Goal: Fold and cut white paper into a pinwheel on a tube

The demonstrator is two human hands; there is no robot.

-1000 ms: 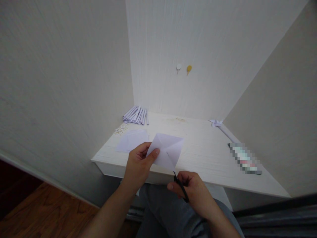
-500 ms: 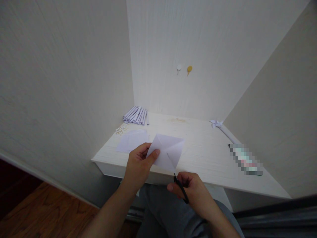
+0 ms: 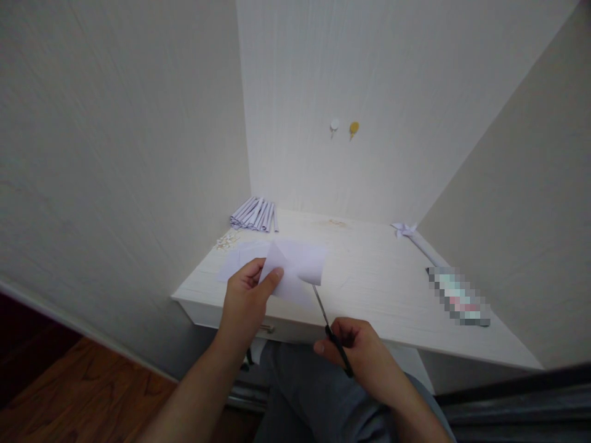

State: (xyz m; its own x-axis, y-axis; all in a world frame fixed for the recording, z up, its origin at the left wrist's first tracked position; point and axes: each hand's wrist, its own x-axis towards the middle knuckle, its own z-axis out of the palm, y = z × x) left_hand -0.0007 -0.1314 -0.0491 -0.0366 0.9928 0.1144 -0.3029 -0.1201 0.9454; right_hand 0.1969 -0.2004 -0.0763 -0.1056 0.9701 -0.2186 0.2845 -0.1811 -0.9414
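Observation:
My left hand (image 3: 244, 301) pinches a creased sheet of pale lilac paper (image 3: 295, 267) by its left side, thumb on top, above the front edge of the white desk (image 3: 378, 283). My right hand (image 3: 360, 357) is closed round the dark handles of a pair of scissors (image 3: 330, 329), below the desk edge over my lap. The thin blades point up and left, and their tips reach into the lower edge of the paper.
On the desk lie a flat lilac sheet (image 3: 240, 261) under the held one, a fan of rolled paper sticks (image 3: 255, 215) at the back left, small white bits (image 3: 225, 243), a paper pinwheel on a stick (image 3: 410, 237) and a blurred pack (image 3: 457, 296). Two pins (image 3: 344, 127) stick in the wall.
My left hand has carried the paper up and to the left and turned it. The scissor blades now show, stretched up into the paper's lower edge. My right hand has barely moved.

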